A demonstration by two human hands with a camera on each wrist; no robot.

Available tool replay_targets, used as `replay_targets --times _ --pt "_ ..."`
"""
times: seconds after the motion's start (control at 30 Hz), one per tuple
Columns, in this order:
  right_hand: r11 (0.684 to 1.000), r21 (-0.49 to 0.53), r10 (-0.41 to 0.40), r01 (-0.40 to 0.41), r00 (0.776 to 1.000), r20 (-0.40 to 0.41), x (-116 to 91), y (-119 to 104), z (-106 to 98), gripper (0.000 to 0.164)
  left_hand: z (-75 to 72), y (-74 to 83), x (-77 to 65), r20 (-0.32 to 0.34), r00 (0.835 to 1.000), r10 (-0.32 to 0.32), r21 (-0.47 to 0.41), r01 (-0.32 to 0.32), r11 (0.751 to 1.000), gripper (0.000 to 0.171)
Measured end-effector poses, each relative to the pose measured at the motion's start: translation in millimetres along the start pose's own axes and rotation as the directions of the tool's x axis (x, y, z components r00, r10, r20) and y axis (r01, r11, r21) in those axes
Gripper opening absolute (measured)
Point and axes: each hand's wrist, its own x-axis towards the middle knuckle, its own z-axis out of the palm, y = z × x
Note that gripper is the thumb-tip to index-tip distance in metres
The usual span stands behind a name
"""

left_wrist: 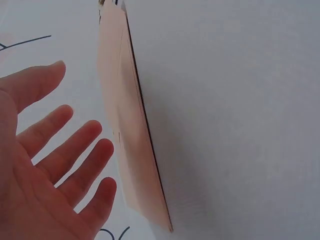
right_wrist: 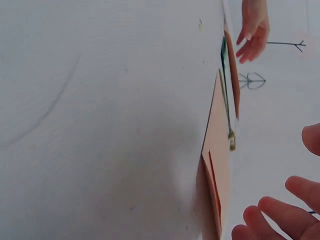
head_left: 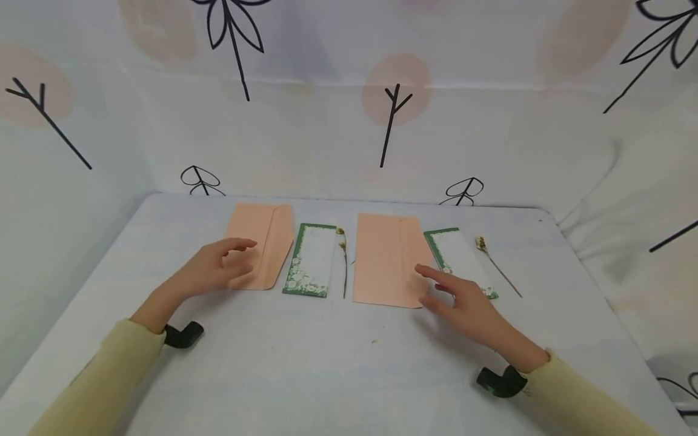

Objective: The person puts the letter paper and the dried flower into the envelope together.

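The fingers of the left hand (head_left: 212, 266) are spread wide and slightly bent, with gaps seen between them in the left wrist view; they are held above the left envelope (head_left: 248, 233), which lies beneath and beyond the fingertips, apart from them. To the right of those fingertips, just past the envelope's edge, the left card (head_left: 318, 257), green-bordered and flowered, is laid flat; beside it a left dried flower (head_left: 345, 260) is placed lengthwise.

The fingers of the right hand (head_left: 463, 300) are likewise parted and gently curved; the flap side of the right envelope (head_left: 382, 260) is overhung by their tips, a gap being shown in the right wrist view; the right card (head_left: 462, 253) is partly hidden behind the hand; beyond the knuckles, to their right, a right dried flower (head_left: 498, 266) is set slantwise on the white tabletop (head_left: 272, 363).
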Motion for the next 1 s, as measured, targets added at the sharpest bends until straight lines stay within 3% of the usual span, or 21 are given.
replay_targets --times 0.23,0.47,0.6,1.0 --pt "0.993 0.12 -0.022 0.017 0.999 0.04 17.4 -6.3 14.0 0.054 -2.6 -10.5 10.1 0.109 0.994 -0.012 0.037 0.008 0.999 0.07" --pt "0.969 0.246 -0.049 0.029 0.996 0.078 38.3 -19.2 29.8 0.052 0.2 -11.4 20.4 0.152 0.988 0.013 0.137 -0.034 0.99 0.072" --pt "0.953 0.3 -0.072 0.037 0.992 0.103 51.6 -27.5 40.1 0.052 4.6 -8.1 22.4 0.197 0.98 -0.018 0.167 -0.016 0.986 0.075" --pt "0.929 0.371 -0.08 0.014 0.983 0.163 91.5 -51.4 66.5 0.052 5.6 -3.1 24.6 0.26 0.964 -0.057 0.239 -0.007 0.971 0.083"
